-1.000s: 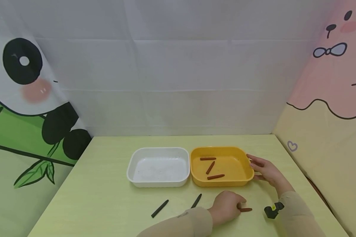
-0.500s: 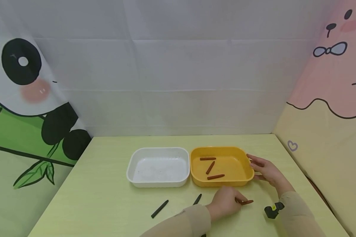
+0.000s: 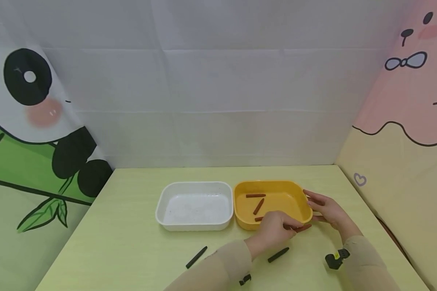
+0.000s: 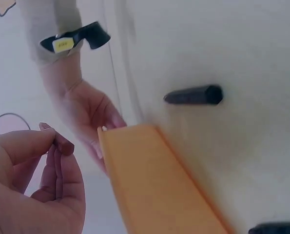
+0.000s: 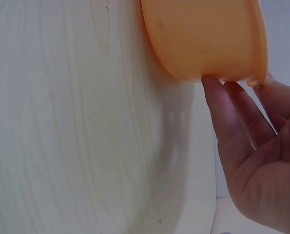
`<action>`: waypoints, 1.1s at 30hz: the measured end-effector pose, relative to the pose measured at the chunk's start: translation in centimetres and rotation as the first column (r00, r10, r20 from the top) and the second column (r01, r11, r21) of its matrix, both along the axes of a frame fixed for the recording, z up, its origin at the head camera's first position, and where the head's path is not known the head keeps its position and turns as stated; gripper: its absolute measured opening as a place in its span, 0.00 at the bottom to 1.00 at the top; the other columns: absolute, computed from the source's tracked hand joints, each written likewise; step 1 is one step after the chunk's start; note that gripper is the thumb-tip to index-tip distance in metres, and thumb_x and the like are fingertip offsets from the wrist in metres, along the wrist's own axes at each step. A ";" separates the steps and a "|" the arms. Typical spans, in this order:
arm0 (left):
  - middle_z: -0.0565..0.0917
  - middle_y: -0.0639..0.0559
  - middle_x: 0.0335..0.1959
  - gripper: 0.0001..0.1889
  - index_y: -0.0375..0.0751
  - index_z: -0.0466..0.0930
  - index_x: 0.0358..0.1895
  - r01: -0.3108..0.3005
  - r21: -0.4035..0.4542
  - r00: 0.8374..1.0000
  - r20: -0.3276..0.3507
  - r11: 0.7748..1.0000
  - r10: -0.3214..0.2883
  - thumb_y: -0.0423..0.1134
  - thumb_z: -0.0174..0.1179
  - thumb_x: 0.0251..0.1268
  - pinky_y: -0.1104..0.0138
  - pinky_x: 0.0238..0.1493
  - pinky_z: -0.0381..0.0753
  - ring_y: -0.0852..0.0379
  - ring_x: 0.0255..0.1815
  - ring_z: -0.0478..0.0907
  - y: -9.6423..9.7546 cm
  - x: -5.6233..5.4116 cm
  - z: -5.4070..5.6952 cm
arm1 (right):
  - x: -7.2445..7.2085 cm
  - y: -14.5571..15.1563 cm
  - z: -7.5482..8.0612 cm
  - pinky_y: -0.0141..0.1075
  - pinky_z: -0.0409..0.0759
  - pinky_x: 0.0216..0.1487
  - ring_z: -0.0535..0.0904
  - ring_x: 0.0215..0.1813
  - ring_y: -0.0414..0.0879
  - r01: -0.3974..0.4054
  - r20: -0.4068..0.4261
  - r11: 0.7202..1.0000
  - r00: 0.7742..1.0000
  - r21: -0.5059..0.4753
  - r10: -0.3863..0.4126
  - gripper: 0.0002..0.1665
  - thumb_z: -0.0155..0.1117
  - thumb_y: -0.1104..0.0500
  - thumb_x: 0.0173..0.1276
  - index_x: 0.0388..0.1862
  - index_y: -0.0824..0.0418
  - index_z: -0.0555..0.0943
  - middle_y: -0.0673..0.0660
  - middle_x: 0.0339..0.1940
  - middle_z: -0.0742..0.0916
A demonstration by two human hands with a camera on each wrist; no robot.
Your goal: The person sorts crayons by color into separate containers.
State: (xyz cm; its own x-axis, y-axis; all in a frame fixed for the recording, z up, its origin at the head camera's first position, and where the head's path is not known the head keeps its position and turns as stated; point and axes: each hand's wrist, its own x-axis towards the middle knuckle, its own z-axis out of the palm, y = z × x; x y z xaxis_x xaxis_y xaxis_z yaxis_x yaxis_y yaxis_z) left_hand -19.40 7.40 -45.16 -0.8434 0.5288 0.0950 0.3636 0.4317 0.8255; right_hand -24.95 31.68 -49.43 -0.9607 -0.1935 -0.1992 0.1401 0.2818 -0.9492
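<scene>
In the head view my left hand (image 3: 273,231) pinches a brown crayon (image 3: 303,228) above the front right part of the yellow tray's rim. The left wrist view shows the same crayon (image 4: 63,144) between thumb and fingertips. My right hand (image 3: 329,211) touches the right end of the yellow tray (image 3: 291,198), its fingers extended against the outer wall; in the right wrist view the fingertips meet the tray wall (image 5: 208,39). Inside the tray lie brown crayons (image 3: 255,196); one is partly hidden behind my left hand.
A white tray (image 3: 194,206) stands left of the yellow one, side by side. Two black crayons, a left one (image 3: 196,257) and a right one (image 3: 278,255), lie on the pale yellow table (image 3: 113,242) in front. Cloth walls (image 3: 218,81) close off the back and sides.
My left hand has lifted the brown crayon off the table and carried it up and forward to the yellow tray's front edge. The right hand stays at the tray's end.
</scene>
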 end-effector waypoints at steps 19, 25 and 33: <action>0.84 0.60 0.35 0.14 0.49 0.91 0.46 -0.157 0.009 0.982 0.106 0.988 0.155 0.28 0.67 0.61 0.73 0.30 0.79 0.63 0.27 0.75 -2.4 -4.2 2.8 | -0.2 0.2 -0.2 0.41 0.84 0.47 0.78 0.58 0.53 0.013 0.021 1.000 1.000 -0.005 -0.013 0.36 0.55 0.55 0.78 0.79 0.64 0.55 0.76 0.72 0.64; 0.85 0.62 0.35 0.13 0.50 0.92 0.44 -0.161 -0.036 0.986 0.026 0.986 0.162 0.29 0.67 0.61 0.74 0.36 0.77 0.65 0.31 0.74 -2.7 -5.3 2.4 | -0.2 0.2 -0.1 0.41 0.84 0.47 0.79 0.57 0.50 0.026 0.033 1.000 0.999 0.003 -0.026 0.37 0.56 0.54 0.77 0.78 0.63 0.56 0.75 0.73 0.64; 0.85 0.60 0.35 0.13 0.47 0.91 0.43 -0.189 -0.016 0.978 0.085 0.982 0.190 0.25 0.64 0.62 0.73 0.32 0.77 0.62 0.31 0.74 -3.1 -6.2 1.7 | -0.1 0.1 0.0 0.42 0.84 0.47 0.78 0.56 0.49 0.026 0.025 1.000 0.999 0.004 -0.027 0.36 0.55 0.55 0.78 0.78 0.64 0.56 0.75 0.73 0.64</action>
